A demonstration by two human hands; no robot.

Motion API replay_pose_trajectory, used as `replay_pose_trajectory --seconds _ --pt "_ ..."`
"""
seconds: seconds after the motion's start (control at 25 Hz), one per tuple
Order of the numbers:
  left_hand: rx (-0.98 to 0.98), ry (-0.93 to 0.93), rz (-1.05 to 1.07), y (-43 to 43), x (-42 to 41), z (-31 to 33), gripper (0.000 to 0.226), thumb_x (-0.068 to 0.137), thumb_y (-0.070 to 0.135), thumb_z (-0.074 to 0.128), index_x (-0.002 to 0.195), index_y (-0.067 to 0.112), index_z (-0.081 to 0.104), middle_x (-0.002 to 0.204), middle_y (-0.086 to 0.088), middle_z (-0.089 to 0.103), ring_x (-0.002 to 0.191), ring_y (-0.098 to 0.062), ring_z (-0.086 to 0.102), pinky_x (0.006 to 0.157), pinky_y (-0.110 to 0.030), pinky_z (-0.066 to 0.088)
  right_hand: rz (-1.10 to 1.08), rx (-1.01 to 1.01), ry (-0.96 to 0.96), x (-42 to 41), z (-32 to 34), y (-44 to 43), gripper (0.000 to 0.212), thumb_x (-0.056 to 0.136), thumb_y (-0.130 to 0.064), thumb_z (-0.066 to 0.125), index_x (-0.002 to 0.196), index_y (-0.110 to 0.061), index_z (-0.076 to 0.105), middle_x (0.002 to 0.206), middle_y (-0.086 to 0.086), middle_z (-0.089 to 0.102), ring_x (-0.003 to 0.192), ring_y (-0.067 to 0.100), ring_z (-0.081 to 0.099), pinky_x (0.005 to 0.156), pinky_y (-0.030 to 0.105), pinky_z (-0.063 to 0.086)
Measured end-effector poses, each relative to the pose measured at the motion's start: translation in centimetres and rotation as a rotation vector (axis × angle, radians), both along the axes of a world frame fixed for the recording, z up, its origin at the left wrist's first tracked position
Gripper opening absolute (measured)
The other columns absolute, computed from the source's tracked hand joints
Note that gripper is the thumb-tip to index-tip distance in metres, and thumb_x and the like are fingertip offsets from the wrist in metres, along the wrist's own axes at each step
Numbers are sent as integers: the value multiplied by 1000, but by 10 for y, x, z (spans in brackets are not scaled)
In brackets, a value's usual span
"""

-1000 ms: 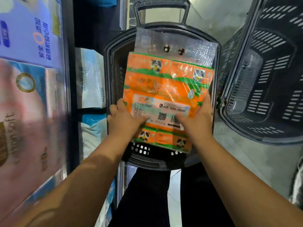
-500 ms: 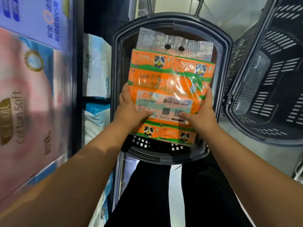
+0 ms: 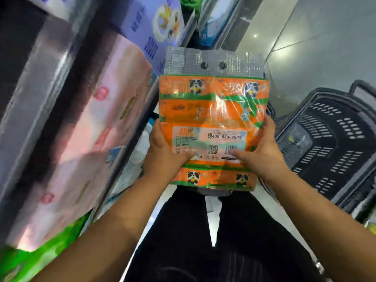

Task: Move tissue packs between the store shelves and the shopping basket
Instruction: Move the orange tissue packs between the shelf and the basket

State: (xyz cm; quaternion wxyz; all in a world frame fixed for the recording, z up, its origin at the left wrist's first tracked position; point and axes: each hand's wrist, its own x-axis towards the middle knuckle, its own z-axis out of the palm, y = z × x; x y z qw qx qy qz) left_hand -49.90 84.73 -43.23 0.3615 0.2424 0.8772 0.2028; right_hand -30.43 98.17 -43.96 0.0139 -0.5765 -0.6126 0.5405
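An orange tissue pack (image 3: 211, 110) with panda pictures and a clear plastic handle strip is held up in front of me. My left hand (image 3: 162, 153) grips its lower left edge and my right hand (image 3: 260, 151) grips its lower right edge, thumbs pressed on the label. The pack hides the basket it hung over a moment ago; only a dark sliver shows under its lower edge. A black shopping basket (image 3: 333, 143) stands on the floor to the right, apart from the pack.
Store shelves (image 3: 36, 82) run along the left, filled with pink tissue packs (image 3: 91, 129), a purple box (image 3: 154, 23) and green packs (image 3: 30, 259) low down. Grey tiled floor (image 3: 317, 37) lies ahead and right. My dark trousers fill the bottom centre.
Both hands have lifted the orange pack up out of the basket. The view has swung, so the shelves now tilt on the left and the basket under the pack is hidden.
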Motion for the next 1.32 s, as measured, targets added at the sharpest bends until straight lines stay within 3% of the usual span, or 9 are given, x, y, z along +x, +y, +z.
replay_pose_trajectory --seconds 0.12,0.32,0.4,0.52,0.64,0.84,1.0,1.2,1.32 --pt "75 29 130 -13 14 52 115 59 43 86 143 37 9 142 0 39 118 -23 54 96 -51 47 173 69 72 3 54 15 107 67 -19 88 144 -37 16 117 -20 53 101 6 58 93 38 48" --pt "183 73 291 -36 33 131 111 56 47 85 138 47 10 137 6 45 113 -20 59 91 -52 51 402 165 206 -2 130 33 106 63 -23 89 136 -49 17 128 -17 54 111 10 61 92 46 52" --pt "211 120 353 -50 38 158 109 61 41 86 138 48 10 135 8 47 112 -18 59 90 -52 52 476 211 267 -11 158 34 104 63 -21 89 134 -50 19 122 -23 52 108 6 59 89 34 49" --pt "280 175 442 -72 43 189 106 66 35 87 139 48 11 137 9 47 110 -12 59 89 -46 54 575 257 344 -30 190 28 101 64 -22 89 114 -68 15 108 -35 49 92 -14 58 74 13 43" --pt "323 244 543 -96 43 220 106 68 31 86 140 45 10 137 10 47 106 -9 59 89 -39 52 658 312 420 -54 220 13 106 61 -21 90 110 -76 14 114 -31 51 101 -7 59 82 24 48" --pt "380 356 660 -124 33 254 99 67 29 86 135 40 16 129 11 51 104 -10 59 91 -37 51 767 380 515 -94 254 -4 107 58 -22 92 118 -70 17 121 -18 55 107 10 61 90 43 52" --pt "421 386 733 -136 22 268 93 68 27 86 129 40 16 124 8 53 106 -13 60 91 -45 52 842 449 530 -125 269 -10 117 56 -24 93 144 -40 17 127 -11 52 111 13 57 93 38 49" --pt "496 413 813 -138 -1 277 86 70 15 85 129 29 24 114 8 55 96 -1 58 82 -28 52 908 494 554 -163 280 -15 114 62 -22 90 145 -37 14 132 -8 52 111 14 55 90 34 46" --pt "527 455 847 -137 -16 279 82 71 15 83 124 33 23 115 8 55 100 -7 60 86 -35 54 904 522 566 -188 285 -20 114 64 -18 89 146 -34 10 132 -6 53 108 17 58 91 38 48"
